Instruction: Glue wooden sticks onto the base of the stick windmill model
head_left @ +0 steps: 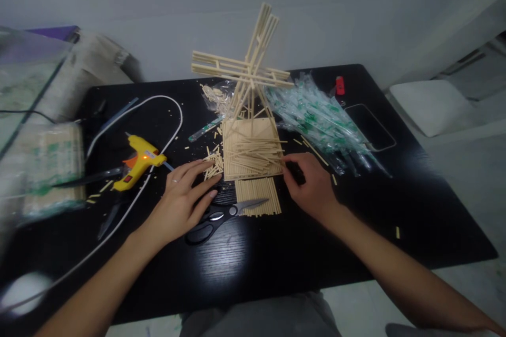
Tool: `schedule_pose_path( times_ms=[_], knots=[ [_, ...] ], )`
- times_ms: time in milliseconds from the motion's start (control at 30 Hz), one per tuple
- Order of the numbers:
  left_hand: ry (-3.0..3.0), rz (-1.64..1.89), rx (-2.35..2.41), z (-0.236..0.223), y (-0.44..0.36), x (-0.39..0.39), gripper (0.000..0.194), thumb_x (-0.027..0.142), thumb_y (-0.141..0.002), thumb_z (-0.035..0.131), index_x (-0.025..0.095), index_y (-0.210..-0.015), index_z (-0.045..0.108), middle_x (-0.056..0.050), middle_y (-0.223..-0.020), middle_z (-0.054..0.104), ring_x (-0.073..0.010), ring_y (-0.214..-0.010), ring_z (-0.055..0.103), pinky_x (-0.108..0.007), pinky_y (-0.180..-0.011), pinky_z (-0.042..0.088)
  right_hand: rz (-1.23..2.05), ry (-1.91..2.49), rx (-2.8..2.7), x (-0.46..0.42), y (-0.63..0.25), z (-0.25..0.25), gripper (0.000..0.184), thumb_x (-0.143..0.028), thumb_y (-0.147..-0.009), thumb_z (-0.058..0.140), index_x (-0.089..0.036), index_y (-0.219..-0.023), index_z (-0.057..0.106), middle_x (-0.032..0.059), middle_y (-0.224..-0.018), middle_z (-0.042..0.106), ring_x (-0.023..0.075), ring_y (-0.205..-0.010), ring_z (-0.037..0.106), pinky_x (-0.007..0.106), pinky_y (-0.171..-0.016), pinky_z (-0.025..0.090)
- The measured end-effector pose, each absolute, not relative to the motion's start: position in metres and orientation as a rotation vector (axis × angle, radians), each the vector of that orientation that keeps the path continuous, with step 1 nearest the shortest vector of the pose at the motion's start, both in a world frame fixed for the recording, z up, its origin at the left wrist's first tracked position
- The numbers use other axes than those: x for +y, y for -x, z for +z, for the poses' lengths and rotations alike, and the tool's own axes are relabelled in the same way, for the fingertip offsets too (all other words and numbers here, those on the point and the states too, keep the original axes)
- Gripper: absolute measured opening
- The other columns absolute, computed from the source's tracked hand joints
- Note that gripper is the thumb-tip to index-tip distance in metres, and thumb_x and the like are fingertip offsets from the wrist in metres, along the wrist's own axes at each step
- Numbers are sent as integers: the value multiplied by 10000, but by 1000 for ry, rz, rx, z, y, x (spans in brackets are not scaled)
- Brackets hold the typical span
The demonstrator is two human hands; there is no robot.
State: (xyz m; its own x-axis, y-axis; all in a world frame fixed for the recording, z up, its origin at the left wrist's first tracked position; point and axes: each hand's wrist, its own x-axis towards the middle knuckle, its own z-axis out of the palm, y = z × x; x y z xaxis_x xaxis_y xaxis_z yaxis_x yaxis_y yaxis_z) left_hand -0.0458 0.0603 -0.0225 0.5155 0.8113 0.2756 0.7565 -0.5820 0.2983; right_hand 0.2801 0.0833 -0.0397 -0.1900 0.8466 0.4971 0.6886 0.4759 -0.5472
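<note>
My left hand (184, 192) lies over the table with its fingers apart, the tips beside a heap of short cut stick pieces (214, 162). With thumb and forefinger together, my right hand (308, 179) touches the right edge of a stick platform (237, 129); what is between those fingertips is too small to make out. Loose wooden sticks (256, 154) lie across the platform. Behind it rises a windmill-like stick frame (251, 76) with crossed blades. A flat row of sticks (263, 189) lies in front, with black-handled scissors (233, 211) partly on it.
A yellow glue gun (138, 162) with a lit orange light rests at left, its white cable (130, 216) looping over the black table (316, 258). Clear and green wrappers (316, 116), a phone-like outline (369, 126) and a red object (340, 85) lie at right. Packaged sticks (55, 163) stand far left.
</note>
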Motion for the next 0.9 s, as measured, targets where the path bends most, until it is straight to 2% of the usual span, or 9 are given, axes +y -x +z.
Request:
schedule_pose_path(
  times_ms=[233,700,900],
  knots=[
    [-2614,508,1315,-25,44,60,413,276,-1005,586,267,-1414,642,-123,-1560,533,-357,-1463,449,-611,-1193,370,175,1317,-2001,80,-285,-42,186,-189,-962,615,-236,-1128,686,82,-1043,787,306,-1082,719,511,-961,562],
    [-2597,478,1303,-22,42,58,400,313,-1012,573,312,-1402,660,-102,-1536,562,-358,-1430,487,-633,-1178,383,224,1354,-1980,80,-286,-43,145,-200,-960,615,-243,-1058,712,87,-1049,798,304,-1038,746,510,-919,589],
    [-2637,491,1279,-23,43,58,395,317,-1012,584,289,-1401,650,-114,-1518,567,-345,-1429,487,-614,-1185,376,222,1345,-1990,79,-286,-40,135,-192,-964,608,-229,-1043,711,87,-1020,797,295,-982,749,486,-885,591]
  ],
)
